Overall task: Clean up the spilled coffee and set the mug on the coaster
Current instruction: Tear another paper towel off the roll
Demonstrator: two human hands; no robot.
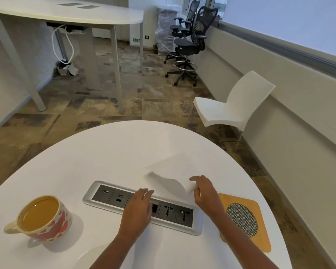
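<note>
A cream mug point(45, 220) with red patches stands at the near left of the white round table point(114, 152), full of light brown coffee, its handle to the left. An orange square coaster point(241, 218) with a round mesh centre lies at the near right, partly under my right forearm. A white paper napkin point(169, 169) lies beyond the socket panel, its near corner lifted and casting a shadow. My right hand point(204, 193) pinches that corner. My left hand point(138, 206) hovers palm down over the panel, fingers stretched toward the napkin's edge. No spill is visible.
A silver and grey socket panel point(144, 206) is set into the table's middle. A white plastic chair point(233, 107) stands off the table's far right. Another white table point(76, 14) and two black office chairs point(192, 41) stand farther back.
</note>
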